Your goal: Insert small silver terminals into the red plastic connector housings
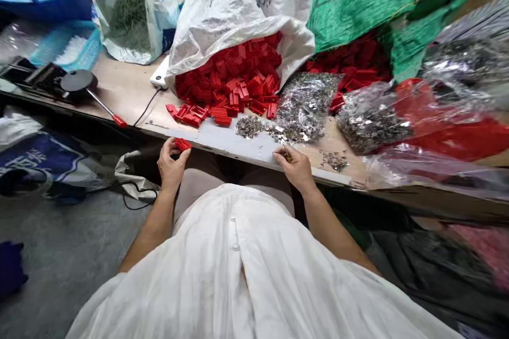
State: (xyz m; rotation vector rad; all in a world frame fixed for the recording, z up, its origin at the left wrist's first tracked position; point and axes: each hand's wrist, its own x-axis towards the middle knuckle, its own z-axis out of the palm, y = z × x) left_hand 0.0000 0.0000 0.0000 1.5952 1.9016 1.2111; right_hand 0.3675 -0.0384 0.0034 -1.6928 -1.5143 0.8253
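Observation:
My left hand (170, 163) pinches a small red plastic housing (183, 144) between thumb and fingertips, just off the table's front edge. Over that same edge, further right, my right hand (295, 167) is closed around a small brownish thing (287, 157) whose kind I cannot make out. Its fingertips are near a pile of tiny shiny metal pieces (283, 134). Many more red plastic housings (234, 82) spill from the mouth of a white woven sack (248, 5) onto the tabletop between my hands.
Bags of metal pieces (308, 103) (368, 119) lie to the right, below a green sack (382, 0). A black hand press (77, 82) with a red-tipped lever, a blue basket (85, 53) and a white power strip (159, 75) with a cable are at left.

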